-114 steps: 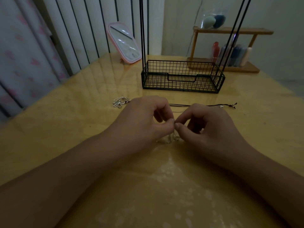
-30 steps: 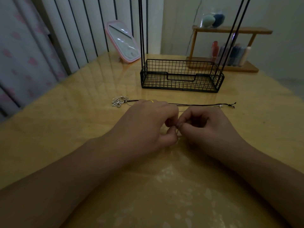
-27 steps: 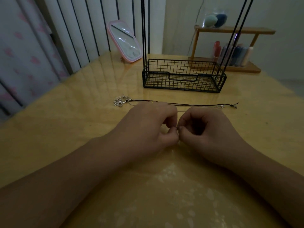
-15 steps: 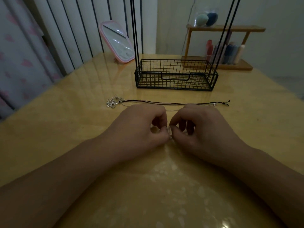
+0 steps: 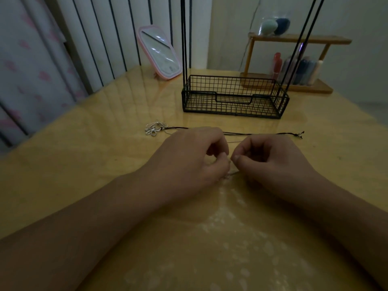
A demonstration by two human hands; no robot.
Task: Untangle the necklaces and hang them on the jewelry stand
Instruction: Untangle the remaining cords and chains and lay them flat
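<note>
Here, nearest the camera, both forearms lie across the glossy yellow wooden counter [image 5: 84, 164], and the two hands meet at its middle. The left hand [image 5: 189, 158] and the right hand [image 5: 270, 158] both have their fingers curled in, thumb against forefinger, pinching a thin pale silvery chain [image 5: 230, 174] that shows only as a small glint between and below them; the knot itself is too small to make out. The step in hand looks like teasing that chain loose, which is best done by holding one strand steady and easing the other out in short pulls, since a hard tug would tighten it. Just beyond the knuckles a black cord necklace [image 5: 262, 134] lies stretched straight, with a silver looped pendant [image 5: 154, 129] at its left end. Farther back stands the black wire-basket jewelry stand [image 5: 233, 97] with tall thin rods, nothing visibly hanging on it.
</note>
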